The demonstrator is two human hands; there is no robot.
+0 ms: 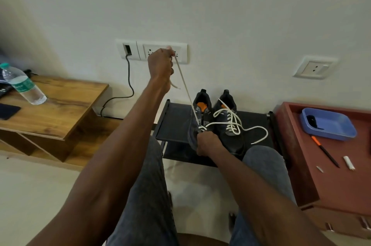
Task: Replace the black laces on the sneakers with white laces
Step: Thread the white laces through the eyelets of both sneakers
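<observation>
Pinching white lace [185, 85] taut, left hand [160, 65] (raised), right hand [207, 142] gripping sneaker [193, 135]

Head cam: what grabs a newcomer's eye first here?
The left hand, raised at centre before the wall sockets, pulls a white lace taut up from the left sneaker. Below, the right hand grips that sneaker's toe on the black rack. The right sneaker beside it already carries white lacing.
</observation>
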